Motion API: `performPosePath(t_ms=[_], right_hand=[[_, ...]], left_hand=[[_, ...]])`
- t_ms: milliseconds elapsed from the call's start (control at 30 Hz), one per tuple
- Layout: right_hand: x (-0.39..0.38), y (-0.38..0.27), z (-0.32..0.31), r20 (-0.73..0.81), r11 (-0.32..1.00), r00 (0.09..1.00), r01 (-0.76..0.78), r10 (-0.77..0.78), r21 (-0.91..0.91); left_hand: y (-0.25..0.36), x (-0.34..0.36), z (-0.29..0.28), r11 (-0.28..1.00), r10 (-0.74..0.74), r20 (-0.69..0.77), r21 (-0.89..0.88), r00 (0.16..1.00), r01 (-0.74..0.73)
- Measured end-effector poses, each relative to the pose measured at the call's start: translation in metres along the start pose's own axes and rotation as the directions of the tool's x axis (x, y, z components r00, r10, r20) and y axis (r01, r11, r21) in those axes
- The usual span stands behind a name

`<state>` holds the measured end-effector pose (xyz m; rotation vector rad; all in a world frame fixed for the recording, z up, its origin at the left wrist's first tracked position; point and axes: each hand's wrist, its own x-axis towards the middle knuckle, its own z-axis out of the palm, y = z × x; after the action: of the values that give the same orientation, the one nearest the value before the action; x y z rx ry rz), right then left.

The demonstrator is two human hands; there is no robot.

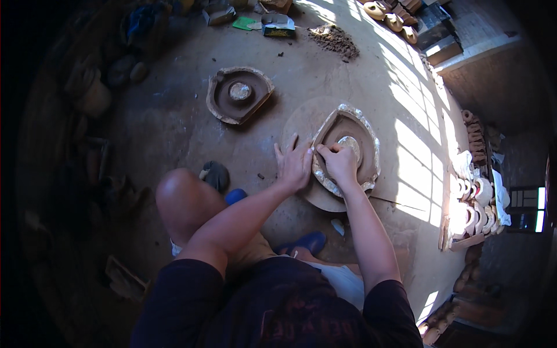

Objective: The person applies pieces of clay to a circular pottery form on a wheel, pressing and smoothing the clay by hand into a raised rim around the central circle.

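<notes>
A teardrop-shaped mould [375,152] with a pale, chipped rim sits on a round board [297,118] on the floor. Brown clay [346,124] lines its inside, and a pale round knob [350,142] stands in the middle. My left hand [294,165] rests against the mould's outer left side, its fingers stretched and apart. Inside the left wall, my right hand [341,163] has its fingers bent and pressed together at the clay near the rim. Whatever its fingertips may hold is hidden.
A second clay-lined mould [212,97] lies farther left. Beyond are crumbled clay [335,42], a small box [278,25] and a green piece [243,22]. A dark rounded lump [216,175] lies by my knee. Stacked clay pieces [478,203] line the right side.
</notes>
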<state>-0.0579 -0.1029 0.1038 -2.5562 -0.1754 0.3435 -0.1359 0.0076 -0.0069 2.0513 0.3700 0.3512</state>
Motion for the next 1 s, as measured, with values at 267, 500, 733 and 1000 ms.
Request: performPosePath(t_ms=[267, 500, 733, 1000], right_hand=[[-0.016, 0.009, 0.010, -0.087, 0.979, 0.976, 0.196, -0.200, -0.052], [0.001, 0.014, -0.011, 0.153, 0.997, 0.985, 0.082, -0.080, -0.007], [-0.011, 0.012, -0.009, 0.111, 0.966, 0.976, 0.202, -0.185, -0.162], [-0.019, 0.004, -0.019, 0.195, 0.930, 0.964, 0.233, -0.182, -0.283]], left_hand=[[0.004, 0.000, 0.000, 1.000, -0.005, 0.000, 0.027, 1.000, 0.005], [0.003, 0.003, 0.005, 0.999, 0.019, -0.025, 0.042, 1.000, -0.018], [-0.004, 0.006, 0.003, 0.998, 0.049, -0.062, 0.036, 0.997, -0.047], [-0.011, 0.015, -0.002, 0.998, 0.055, -0.035, 0.018, 0.998, -0.054]])
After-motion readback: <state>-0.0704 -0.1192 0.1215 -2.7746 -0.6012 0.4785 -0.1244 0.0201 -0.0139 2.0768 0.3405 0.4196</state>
